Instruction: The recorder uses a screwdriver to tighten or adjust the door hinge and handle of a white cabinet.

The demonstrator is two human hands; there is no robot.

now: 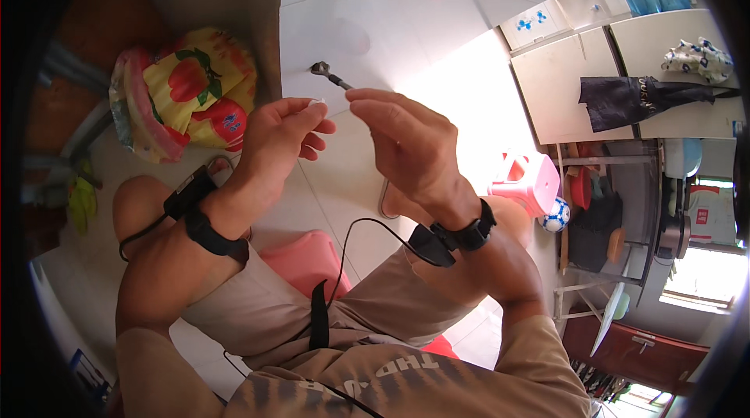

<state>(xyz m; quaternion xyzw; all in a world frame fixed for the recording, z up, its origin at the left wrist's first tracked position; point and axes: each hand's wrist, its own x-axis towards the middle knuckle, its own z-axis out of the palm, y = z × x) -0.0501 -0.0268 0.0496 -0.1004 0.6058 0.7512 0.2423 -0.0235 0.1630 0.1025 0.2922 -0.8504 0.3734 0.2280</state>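
Observation:
My left hand (pixel 281 137) is raised in front of me, thumb and forefinger pinched on a small white piece (pixel 319 103) too small to make out. Close by on its right, my right hand (pixel 410 141) has its fingers pressed together around a slim tool (pixel 337 80) with a dark shaft and a rounded metal head. The tool's head points up and left, past the left fingertips, and its rear end is hidden in the hand. A small gap separates the two hands. Black straps with cabled units sit on both wrists.
A yellow plastic bag with fruit prints (pixel 183 94) stands at the left. Between my knees is a pink stool (pixel 301 258). Another pink stool (pixel 531 183) and a blue-white ball (pixel 555 215) lie to the right, near a metal rack and white cabinets (pixel 566 90).

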